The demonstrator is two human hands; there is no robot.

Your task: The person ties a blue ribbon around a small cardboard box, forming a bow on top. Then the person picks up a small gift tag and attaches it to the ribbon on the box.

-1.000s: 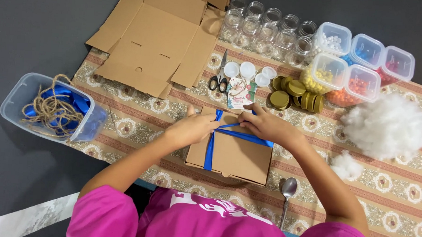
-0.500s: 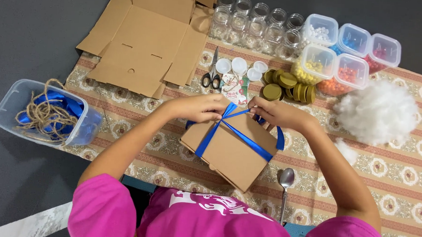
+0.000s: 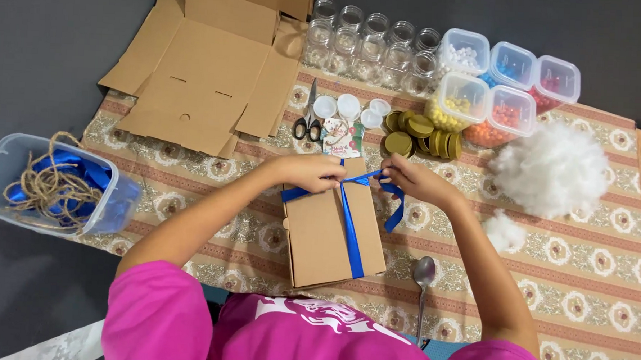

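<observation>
The fingers [image 3: 341, 175] of the left hand [image 3: 312, 172] are closed on the blue ribbon [image 3: 350, 228], pinching it right at the top edge of the small brown box [image 3: 325, 238]. The fingers [image 3: 391, 177] of the right hand [image 3: 415, 183] are closed on the same ribbon, just beside the left ones, and a loose end of it hangs down past the right side of the box. The ribbon runs from the fingers straight down the lid of the box, and another bit goes across the top edge to the left. The box is shut and lies flat on the desk [image 3: 590, 271], which has a flowery cloth, just below both hands and close to the person's pink shirt [image 3: 313, 338]. A metal spoon [image 3: 423, 278] lies just right of the box. Above the hands are a small picture card [image 3: 341, 136], scissors [image 3: 309, 118], white lids [image 3: 349, 106] and gold lids [image 3: 420, 134]. Further up stand glass jars [image 3: 373, 42] and plastic tubs of coloured beads [image 3: 508, 91]. A ball of white fluff [image 3: 551, 168] sits to the right. A big flat cardboard box [image 3: 210, 74] lies up on the left, and a clear tub [image 3: 4, 166] with rope and blue ribbon sits far left.
</observation>
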